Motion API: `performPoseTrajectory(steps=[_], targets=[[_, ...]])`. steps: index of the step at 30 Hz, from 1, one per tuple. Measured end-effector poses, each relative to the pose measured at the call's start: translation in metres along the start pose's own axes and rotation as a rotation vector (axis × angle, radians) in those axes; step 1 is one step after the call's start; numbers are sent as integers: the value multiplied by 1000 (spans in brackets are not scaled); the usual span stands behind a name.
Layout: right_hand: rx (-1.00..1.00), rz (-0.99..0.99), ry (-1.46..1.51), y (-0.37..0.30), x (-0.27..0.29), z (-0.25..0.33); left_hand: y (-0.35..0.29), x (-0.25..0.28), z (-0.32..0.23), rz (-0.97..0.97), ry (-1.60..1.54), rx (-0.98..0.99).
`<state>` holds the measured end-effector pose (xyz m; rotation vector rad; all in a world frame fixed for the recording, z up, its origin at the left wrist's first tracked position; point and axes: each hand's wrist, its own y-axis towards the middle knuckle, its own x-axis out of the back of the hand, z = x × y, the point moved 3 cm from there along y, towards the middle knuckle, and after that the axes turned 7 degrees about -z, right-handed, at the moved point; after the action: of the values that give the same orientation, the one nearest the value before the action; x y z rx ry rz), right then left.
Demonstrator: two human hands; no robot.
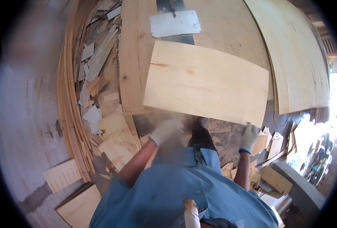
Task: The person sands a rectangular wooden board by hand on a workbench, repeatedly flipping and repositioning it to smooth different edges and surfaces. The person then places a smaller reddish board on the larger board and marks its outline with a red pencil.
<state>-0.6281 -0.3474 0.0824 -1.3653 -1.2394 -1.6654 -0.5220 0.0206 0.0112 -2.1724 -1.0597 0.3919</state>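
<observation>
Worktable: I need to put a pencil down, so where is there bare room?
The worktable has a bare patch beyond the pale board, between the white plate and the large sheets at right, and a strip between the board and the offcuts at left. Offcuts crowd the left; the board covers the middle.

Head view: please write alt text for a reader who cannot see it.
A pale wooden panel lies on a table, the gloved right hand at its near right corner and the blurred, gloved left hand apart from it. Wood scraps lie to the left.
</observation>
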Motion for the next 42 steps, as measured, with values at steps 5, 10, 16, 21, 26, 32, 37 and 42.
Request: performPoseTrajectory(steps=[5,10,16,21,26,32,37,42], targets=[[-992,74,496,44,-30,-85,30,-105,24,5,-726,175],[-1051,-26,883,41,-106,-127,47,-145,-34,-100,-543,-263],[-318,51,384,-2,-130,-120,45,-114,-69,-555,852,-599],[-191,482,833,-88,-103,-29,52,-66,-3,-739,-154,-369],[511,820,698,-56,-43,-8,66,-98,48,-711,-238,-381],[-109,23,430,70,-34,-65,37,-104,36,-649,-549,-98],[-17,393,582,62,-107,-77,49,-106,50,-798,-414,-276],[-114,493,832,42,-70,-32,8,-65,15,-782,-682,-99]])
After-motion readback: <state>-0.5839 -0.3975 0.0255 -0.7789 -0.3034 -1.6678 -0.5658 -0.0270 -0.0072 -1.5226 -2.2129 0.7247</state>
